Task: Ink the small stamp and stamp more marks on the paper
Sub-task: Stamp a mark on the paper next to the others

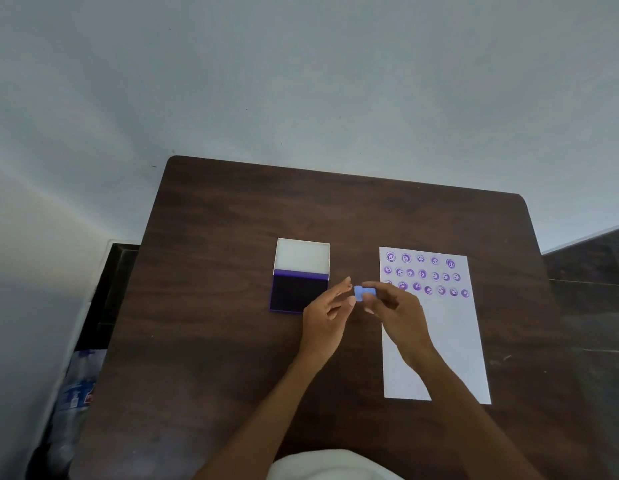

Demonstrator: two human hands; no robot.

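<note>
Fingertips of right hand pinching small light-blue plastic stamp, held above dark wooden table between open purple ink pad and white paper sheet. Left hand loosely spread, thumb just beside stamp (contact unclear). Ink pad leftward, nearer left hand; stamp's long axis roughly sideways. Probably inking next.

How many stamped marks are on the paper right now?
19 visible on the paper: 5 in the top row, 7 in the second, 7 in the third; the right hand may hide more.
</note>
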